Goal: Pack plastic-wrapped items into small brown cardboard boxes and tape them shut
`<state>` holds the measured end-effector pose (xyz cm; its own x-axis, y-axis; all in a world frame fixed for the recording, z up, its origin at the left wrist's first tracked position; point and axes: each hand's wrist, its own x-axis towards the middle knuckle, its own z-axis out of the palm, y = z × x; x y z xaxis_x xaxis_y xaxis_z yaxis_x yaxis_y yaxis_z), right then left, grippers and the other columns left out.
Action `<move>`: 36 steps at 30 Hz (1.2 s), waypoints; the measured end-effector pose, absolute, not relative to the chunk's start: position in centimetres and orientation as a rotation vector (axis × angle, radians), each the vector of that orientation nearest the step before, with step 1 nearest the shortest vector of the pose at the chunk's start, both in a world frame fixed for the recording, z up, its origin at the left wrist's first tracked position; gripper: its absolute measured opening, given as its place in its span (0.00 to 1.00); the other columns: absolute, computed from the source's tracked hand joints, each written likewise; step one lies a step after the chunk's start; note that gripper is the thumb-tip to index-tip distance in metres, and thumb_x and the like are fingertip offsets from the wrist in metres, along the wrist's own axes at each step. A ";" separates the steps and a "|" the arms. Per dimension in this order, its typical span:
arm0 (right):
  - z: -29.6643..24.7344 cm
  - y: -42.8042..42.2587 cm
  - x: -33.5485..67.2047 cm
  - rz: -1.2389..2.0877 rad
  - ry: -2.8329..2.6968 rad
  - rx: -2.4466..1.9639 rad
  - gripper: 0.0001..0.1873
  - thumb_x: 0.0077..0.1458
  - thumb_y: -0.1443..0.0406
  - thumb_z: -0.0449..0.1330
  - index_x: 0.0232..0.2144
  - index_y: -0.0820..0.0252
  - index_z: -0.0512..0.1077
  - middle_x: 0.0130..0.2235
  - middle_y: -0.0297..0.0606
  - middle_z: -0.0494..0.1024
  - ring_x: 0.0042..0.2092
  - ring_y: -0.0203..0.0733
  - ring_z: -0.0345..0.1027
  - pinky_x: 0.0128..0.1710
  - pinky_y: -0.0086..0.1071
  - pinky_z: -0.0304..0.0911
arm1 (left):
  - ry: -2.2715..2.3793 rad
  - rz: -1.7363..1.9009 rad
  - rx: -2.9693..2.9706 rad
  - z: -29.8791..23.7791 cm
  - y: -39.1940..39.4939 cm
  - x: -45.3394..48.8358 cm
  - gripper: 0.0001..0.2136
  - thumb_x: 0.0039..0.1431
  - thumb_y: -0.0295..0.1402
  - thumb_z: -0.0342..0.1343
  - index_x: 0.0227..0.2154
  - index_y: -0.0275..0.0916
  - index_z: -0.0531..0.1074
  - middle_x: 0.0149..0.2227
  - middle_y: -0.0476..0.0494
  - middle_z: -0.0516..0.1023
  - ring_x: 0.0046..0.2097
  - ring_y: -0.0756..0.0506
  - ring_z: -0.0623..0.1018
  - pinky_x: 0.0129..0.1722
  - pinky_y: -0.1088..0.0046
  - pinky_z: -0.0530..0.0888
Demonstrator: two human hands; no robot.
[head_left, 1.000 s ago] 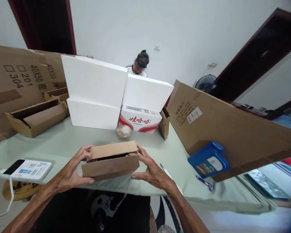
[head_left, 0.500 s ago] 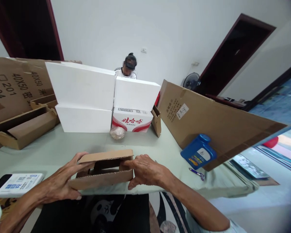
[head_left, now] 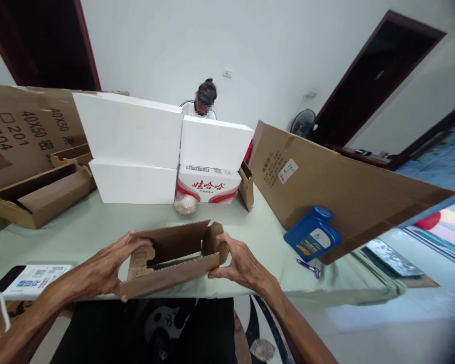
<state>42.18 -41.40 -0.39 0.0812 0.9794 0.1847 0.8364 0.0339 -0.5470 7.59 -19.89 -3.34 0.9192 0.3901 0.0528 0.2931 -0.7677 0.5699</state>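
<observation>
A small brown cardboard box (head_left: 170,278) is held at the table's front edge, its top open and its inside showing. A gap inside lets the pale green cloth show through. My left hand (head_left: 109,265) grips the left end, thumb over the top edge and fingers along the near side. At the right end, my right hand (head_left: 242,263) pinches the end flap (head_left: 214,240) between thumb and fingers; some fingertips are hidden behind the cardboard.
White boxes (head_left: 132,131) and a red-and-white printed carton (head_left: 208,184) stand stacked ahead. Cardboard trays (head_left: 60,202) lie left. A large cardboard panel (head_left: 326,182), a blue bottle (head_left: 313,235) and a purple razor-like item (head_left: 309,268) are right. A person (head_left: 202,101) sits behind the boxes.
The box has been tilted and opened wider, so more of its inside shows. My right hand has shifted slightly right and up with the end flap, which now stands upright.
</observation>
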 end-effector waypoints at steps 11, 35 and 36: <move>-3.0 -42.9 41.1 0.655 -1.179 -1.539 0.38 0.36 0.59 0.82 0.43 0.51 0.62 0.46 0.30 0.73 0.41 0.40 0.65 0.39 0.30 0.62 | 0.545 0.484 2.294 -6.3 -19.5 7.5 0.42 0.46 0.36 0.76 0.65 0.50 0.67 0.66 0.40 0.75 0.64 0.32 0.78 0.64 0.57 0.76; -7.6 -44.2 39.9 0.682 -1.168 -1.526 0.24 0.54 0.47 0.73 0.47 0.54 0.82 0.50 0.40 0.83 0.55 0.53 0.73 0.54 0.41 0.73 | 0.840 1.396 1.436 -8.2 -18.1 15.0 0.47 0.35 0.52 0.82 0.56 0.45 0.62 0.41 0.47 0.83 0.39 0.41 0.84 0.41 0.63 0.83; -8.0 -44.7 40.0 0.652 -1.163 -1.571 0.24 0.53 0.46 0.73 0.44 0.54 0.82 0.46 0.40 0.84 0.53 0.54 0.74 0.51 0.41 0.74 | 0.862 1.389 1.479 -8.1 -18.2 15.2 0.48 0.39 0.53 0.80 0.59 0.45 0.61 0.43 0.44 0.83 0.42 0.40 0.84 0.44 0.61 0.83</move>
<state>40.04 -44.71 -8.04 0.3842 0.9120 0.1436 0.3535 -0.0016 -0.9355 15.17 -18.21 -8.09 0.1245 0.9254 0.3581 -0.0895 -0.3489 0.9329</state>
